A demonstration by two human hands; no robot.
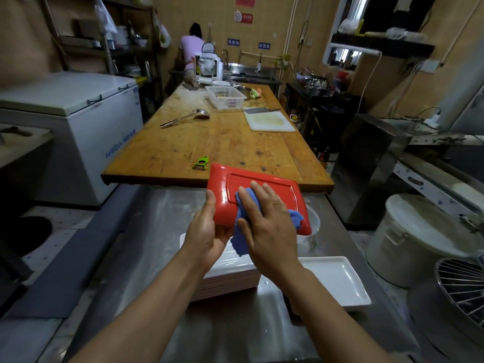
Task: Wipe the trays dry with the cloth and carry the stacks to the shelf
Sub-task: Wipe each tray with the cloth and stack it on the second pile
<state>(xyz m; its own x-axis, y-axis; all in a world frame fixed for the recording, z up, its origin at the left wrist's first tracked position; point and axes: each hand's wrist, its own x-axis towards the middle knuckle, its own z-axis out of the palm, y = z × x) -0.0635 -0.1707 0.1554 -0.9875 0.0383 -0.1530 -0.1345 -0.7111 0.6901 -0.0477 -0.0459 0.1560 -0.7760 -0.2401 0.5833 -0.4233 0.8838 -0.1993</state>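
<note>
The wiping step is in hand; nothing here suggests carrying has begun. At the near left of the steel worktop [136,231], the left hand [209,231] grips the left edge of the red tray [262,184], thumb over the rim and fingers curled beneath, holding it tilted above the surface; the tray hangs in the air near the wooden table [209,142] beyond. Just right of that, the right hand [269,226] lies flat with fingers spread, pressing the blue cloth [242,239] against the tray's upturned face; a tail of cloth hangs down between the hands and another shows at the tray's right edge. Below the hands sits a stack [230,279] of trays, white on top; further right a single white tray [337,279] lies near the worktop's right side. The next move, I judge, calls for sweeping the cloth across the far and right parts of the red face, then probably turning the tray to dry its other side before laying it on a stack; the grip must hold, for a wet glossy tray may slip.
</note>
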